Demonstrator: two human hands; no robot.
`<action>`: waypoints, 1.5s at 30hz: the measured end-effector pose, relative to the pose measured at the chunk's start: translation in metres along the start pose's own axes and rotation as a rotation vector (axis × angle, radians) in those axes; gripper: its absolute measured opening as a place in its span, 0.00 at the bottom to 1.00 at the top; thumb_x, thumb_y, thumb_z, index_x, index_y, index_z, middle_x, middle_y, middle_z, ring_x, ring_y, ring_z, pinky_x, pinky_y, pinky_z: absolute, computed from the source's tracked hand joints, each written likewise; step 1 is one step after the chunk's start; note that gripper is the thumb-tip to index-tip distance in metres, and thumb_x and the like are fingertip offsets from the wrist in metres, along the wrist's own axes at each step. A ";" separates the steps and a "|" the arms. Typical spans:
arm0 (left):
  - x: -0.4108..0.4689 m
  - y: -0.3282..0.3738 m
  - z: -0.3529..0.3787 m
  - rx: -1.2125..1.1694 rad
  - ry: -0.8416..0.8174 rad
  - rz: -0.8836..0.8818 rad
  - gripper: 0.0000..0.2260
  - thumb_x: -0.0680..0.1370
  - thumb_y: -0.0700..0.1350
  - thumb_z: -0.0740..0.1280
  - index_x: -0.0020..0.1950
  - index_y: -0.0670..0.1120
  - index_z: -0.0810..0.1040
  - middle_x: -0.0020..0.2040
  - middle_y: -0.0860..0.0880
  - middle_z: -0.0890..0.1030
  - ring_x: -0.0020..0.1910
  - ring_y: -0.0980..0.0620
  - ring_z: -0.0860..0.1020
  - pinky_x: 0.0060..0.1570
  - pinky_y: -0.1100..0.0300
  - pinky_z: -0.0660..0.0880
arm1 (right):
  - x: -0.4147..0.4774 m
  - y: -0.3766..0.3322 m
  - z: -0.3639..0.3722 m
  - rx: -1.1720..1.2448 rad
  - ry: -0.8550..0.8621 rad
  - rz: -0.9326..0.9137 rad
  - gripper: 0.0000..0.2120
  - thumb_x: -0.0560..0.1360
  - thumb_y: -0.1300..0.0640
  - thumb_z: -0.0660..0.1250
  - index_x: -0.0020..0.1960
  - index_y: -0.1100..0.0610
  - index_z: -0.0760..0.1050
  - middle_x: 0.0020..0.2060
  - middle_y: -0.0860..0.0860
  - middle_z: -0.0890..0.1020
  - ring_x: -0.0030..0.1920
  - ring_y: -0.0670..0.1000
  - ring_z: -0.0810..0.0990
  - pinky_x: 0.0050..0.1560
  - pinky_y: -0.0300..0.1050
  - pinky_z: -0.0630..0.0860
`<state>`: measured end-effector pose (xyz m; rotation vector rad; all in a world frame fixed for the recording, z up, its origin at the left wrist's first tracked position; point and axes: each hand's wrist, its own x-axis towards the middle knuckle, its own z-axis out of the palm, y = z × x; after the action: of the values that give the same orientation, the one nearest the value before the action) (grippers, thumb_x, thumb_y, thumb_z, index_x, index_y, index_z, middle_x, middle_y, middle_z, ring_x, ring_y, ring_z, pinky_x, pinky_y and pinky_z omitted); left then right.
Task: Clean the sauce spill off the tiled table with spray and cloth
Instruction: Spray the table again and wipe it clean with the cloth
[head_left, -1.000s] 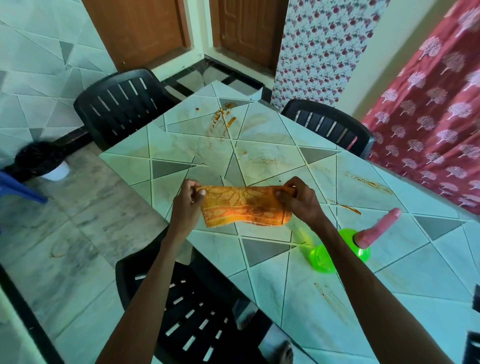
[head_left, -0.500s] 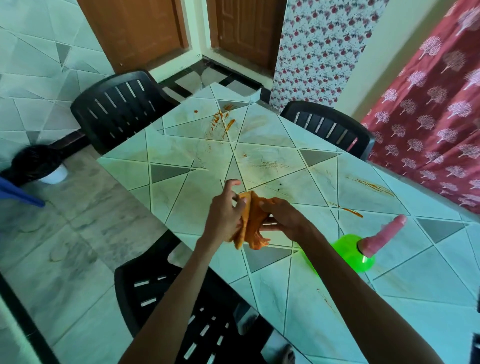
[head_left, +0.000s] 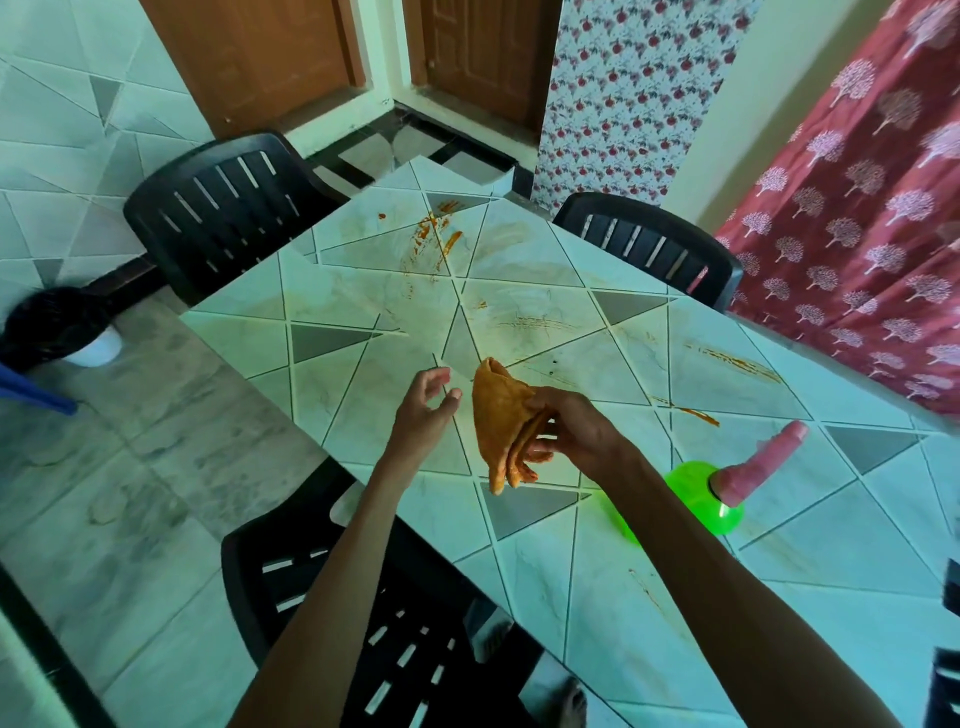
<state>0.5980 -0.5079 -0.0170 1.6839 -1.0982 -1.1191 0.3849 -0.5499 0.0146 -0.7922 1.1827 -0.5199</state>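
Cloth (head_left: 501, 415) hangs folded from your right grip (head_left: 576, 423), fingers curled round it. Your left grip (head_left: 423, 410) hovers just beside it, relaxed, holding nothing. Sauce (head_left: 436, 239) streaks the table's (head_left: 519, 571) far corner.

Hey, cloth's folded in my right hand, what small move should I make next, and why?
Probably lower the orange cloth, gripped in your right hand, onto the sauce streak just right of it and wipe. The cloth is off the tiled table, and your left hand is free.
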 end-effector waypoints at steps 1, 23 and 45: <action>0.003 -0.007 -0.004 -0.023 -0.125 -0.033 0.23 0.75 0.60 0.69 0.66 0.53 0.73 0.68 0.54 0.76 0.67 0.56 0.73 0.66 0.55 0.70 | 0.000 -0.001 -0.002 0.009 -0.018 0.014 0.09 0.77 0.58 0.63 0.54 0.59 0.78 0.48 0.57 0.78 0.49 0.57 0.78 0.46 0.50 0.78; -0.020 -0.068 0.046 0.042 0.122 -0.102 0.30 0.70 0.55 0.71 0.69 0.43 0.73 0.58 0.46 0.79 0.56 0.49 0.78 0.53 0.54 0.77 | 0.059 0.080 -0.004 -0.300 0.298 -0.068 0.35 0.69 0.72 0.70 0.72 0.54 0.65 0.52 0.57 0.76 0.50 0.58 0.77 0.50 0.57 0.79; -0.053 -0.063 0.063 0.624 0.062 0.382 0.14 0.78 0.56 0.64 0.58 0.48 0.75 0.57 0.47 0.77 0.55 0.47 0.73 0.51 0.52 0.73 | -0.068 0.099 -0.016 -0.158 0.411 -0.140 0.04 0.77 0.58 0.71 0.48 0.59 0.79 0.39 0.54 0.85 0.39 0.53 0.81 0.41 0.50 0.80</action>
<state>0.5404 -0.4493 -0.0802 1.8301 -1.7614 -0.4970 0.3439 -0.4419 -0.0234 -0.9355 1.5688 -0.7353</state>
